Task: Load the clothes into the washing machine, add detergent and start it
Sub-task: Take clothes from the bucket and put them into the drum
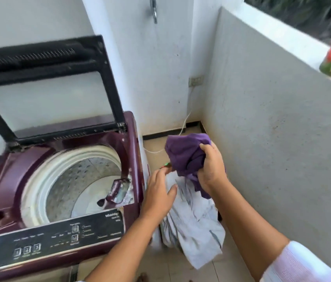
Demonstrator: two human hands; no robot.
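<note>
Head view, we note right hand fingers clamped on purple cloth, left hand fingers apart at white cloth, washer lid up.

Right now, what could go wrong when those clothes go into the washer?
The pale cloth hangs low under the purple cloth that the right hand grips; it might slip to the floor. A jutting part at the rim of the tub could snag fabric on the way in. Washed together, purple might stain the pale cloth.
</note>
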